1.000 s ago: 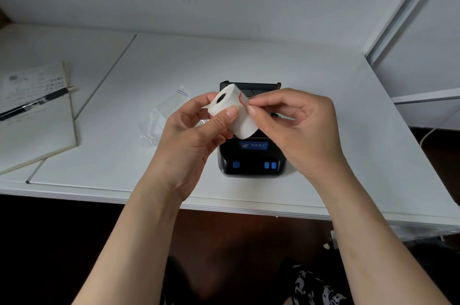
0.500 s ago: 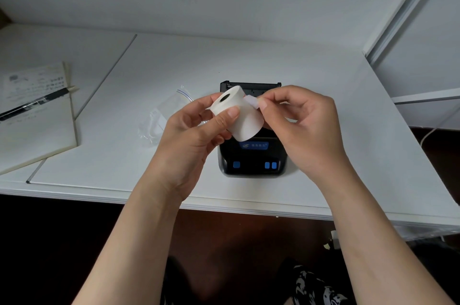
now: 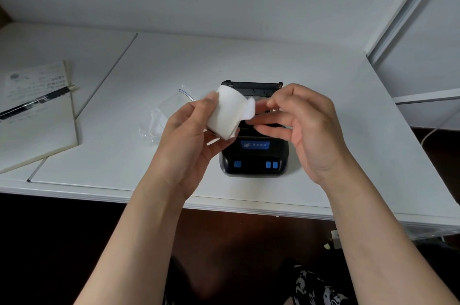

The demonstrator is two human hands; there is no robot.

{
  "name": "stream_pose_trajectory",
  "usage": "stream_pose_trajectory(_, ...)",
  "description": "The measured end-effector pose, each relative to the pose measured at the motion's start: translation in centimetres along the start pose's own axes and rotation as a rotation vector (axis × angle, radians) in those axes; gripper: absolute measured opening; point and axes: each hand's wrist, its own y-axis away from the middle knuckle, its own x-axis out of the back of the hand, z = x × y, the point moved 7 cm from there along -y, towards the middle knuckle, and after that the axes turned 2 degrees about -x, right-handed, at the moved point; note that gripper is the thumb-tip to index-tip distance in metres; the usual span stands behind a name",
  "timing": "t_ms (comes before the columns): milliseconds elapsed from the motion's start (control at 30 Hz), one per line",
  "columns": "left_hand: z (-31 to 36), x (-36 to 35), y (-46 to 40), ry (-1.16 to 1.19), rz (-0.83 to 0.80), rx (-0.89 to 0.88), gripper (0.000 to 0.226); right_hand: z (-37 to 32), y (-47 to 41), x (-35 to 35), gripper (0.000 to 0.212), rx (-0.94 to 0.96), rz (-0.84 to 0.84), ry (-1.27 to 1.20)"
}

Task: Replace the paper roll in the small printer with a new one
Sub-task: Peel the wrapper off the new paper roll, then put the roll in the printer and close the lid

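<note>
White paper roll [image 3: 227,112] between both hands, above black printer [image 3: 254,155]

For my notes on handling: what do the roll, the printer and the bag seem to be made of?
Roll: matte white paper, its loose end curling.
Printer: apparently black plastic, slightly glossy, with blue buttons.
Bag: thin clear plastic film, probably; the table shows through its wrinkles.
</note>
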Motion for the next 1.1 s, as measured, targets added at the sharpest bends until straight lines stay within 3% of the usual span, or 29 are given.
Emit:
stream_pose_trajectory(133,0.1,0.0,-0.1,-0.091,-0.019,-0.024,0.043,0.0,-0.3,1.0,0.013,0.037,0.048,0.066)
stream_pose_trajectory(267,-0.1,-0.5,0.1,-0.141,-0.056,-0.026,0.041,0.7,0.0,-0.6,0.043,0.001,-0.167,0.133)
stream_pose_trajectory(367,-0.1,-0.7,0.2,-0.144,-0.055,-0.039,0.045,0.8,0.3,-1.5,0.049,0.006,-0.255,0.176)
stream_pose_trajectory(533,-0.1,-1.1,0.3,-0.147,-0.125,-0.042,0.06,0.7,0.1,-0.7,0.034,0.004,-0.127,0.197)
stream_pose_trajectory(700,-0.1,-0.7,0.1,-0.095,-0.15,-0.046,0.04,1.0,-0.3,0.7,0.024,-0.043,0.027,0.082)
stream_pose_trajectory(767,0.2,-0.8,0.3,-0.133,-0.183,-0.082,0.034,1.0,-0.4,1.2,0.021,-0.049,0.08,0.027)
stream_pose_trajectory(933,0.5,-1.6,0.7,-0.382,-0.268,-0.205,0.046,1.3,-0.6,1.8,0.018,-0.063,0.154,-0.017)
stream_pose_trajectory(1100,0.7,-1.6,0.5,-0.462,-0.153,-0.288,0.012,1.5,-0.7,1.7,0.017,-0.078,0.137,-0.017)
